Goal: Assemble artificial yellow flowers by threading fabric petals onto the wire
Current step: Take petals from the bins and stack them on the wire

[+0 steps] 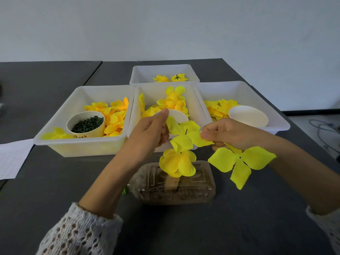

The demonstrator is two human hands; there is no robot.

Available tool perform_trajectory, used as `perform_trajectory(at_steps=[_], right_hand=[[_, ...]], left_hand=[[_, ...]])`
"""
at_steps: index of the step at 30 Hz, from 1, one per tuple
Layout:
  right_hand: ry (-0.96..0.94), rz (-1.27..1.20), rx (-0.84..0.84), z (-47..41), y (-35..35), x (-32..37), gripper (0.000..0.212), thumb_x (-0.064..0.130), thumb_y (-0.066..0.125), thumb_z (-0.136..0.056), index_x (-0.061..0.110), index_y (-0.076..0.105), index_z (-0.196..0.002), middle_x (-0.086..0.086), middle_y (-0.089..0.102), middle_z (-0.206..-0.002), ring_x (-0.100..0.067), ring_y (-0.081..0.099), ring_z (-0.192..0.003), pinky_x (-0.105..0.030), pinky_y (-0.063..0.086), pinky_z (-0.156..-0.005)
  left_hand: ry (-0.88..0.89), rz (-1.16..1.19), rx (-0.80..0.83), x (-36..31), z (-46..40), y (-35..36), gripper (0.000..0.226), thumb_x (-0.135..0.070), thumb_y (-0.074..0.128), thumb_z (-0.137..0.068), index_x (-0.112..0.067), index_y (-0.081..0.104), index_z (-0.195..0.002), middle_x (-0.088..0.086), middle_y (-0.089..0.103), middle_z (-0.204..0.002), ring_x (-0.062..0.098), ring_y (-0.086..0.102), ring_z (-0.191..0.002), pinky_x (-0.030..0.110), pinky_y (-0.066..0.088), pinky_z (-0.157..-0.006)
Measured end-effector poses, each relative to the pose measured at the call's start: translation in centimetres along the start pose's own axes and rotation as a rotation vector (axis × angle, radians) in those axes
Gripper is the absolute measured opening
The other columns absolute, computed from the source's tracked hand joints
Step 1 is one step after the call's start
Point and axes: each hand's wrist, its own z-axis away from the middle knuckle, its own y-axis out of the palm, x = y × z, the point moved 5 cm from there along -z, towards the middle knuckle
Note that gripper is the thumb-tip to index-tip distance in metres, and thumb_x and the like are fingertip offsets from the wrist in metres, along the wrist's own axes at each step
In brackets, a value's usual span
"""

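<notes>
Three trays sit side by side on the table: the left tray, the middle tray and the right tray. A back tray sits behind the middle one. A bottle lies in front (on its side). A cup sits in the left tray.

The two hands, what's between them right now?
In the head view, a yellow petal layer pierced by the wire spans left hand to right hand; both pinch it.

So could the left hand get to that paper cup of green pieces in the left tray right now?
Probably not at once. The path to the paper cup in the left tray looks free, with nothing between, but the left hand is busy: its fingers pinch the petal piece on the wire.
</notes>
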Motion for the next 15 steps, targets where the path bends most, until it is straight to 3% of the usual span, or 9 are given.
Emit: perform_trajectory(at_steps=[3,6,11,15], right_hand=[[0.004,0.041,-0.012,-0.2,-0.1,-0.4,0.028,0.04,0.054,-0.078,0.03,0.067,-0.054,0.012,0.04,-0.051,-0.002,0.036,-0.045,-0.017,0.035,-0.053],[0.049,0.069,-0.036,-0.2,0.3,-1.7,0.028,0.038,0.057,-0.076,0.026,0.065,-0.053,0.012,0.042,-0.048,-0.002,0.039,-0.043,-0.017,0.036,-0.051],[0.101,0.155,-0.048,-0.3,2.5,-4.2,0.036,0.038,0.06,-0.083,0.013,0.05,-0.059,0.007,0.043,-0.049,-0.01,0.036,-0.047,-0.025,0.033,-0.051],[0.104,0.193,-0.105,0.0,2.9,-4.7,0.038,0.032,0.062,-0.09,0.013,0.05,-0.06,-0.007,0.037,-0.057,-0.022,0.03,-0.055,-0.031,0.027,-0.058]], left_hand=[[0.083,-0.105,0.004,0.2,-0.1,-0.2,0.041,-0.019,0.044,-0.103,-0.008,0.041,-0.063,-0.01,0.036,-0.05,0.004,0.029,-0.045,0.017,0.027,-0.045],[0.032,-0.199,-0.004,2.1,-0.1,-0.6,0.04,-0.018,0.051,-0.1,0.009,0.05,-0.07,-0.007,0.04,-0.051,0.006,0.035,-0.049,0.028,0.031,-0.057],[-0.08,-0.362,0.042,5.7,1.0,-0.9,0.04,-0.023,0.058,-0.096,-0.013,0.062,-0.057,-0.008,0.056,-0.053,0.007,0.049,-0.055,0.036,0.044,-0.065],[-0.05,-0.473,0.066,6.2,1.8,-0.7,0.043,-0.026,0.056,-0.096,-0.019,0.056,-0.053,-0.013,0.048,-0.045,0.001,0.042,-0.046,0.028,0.031,-0.056]])
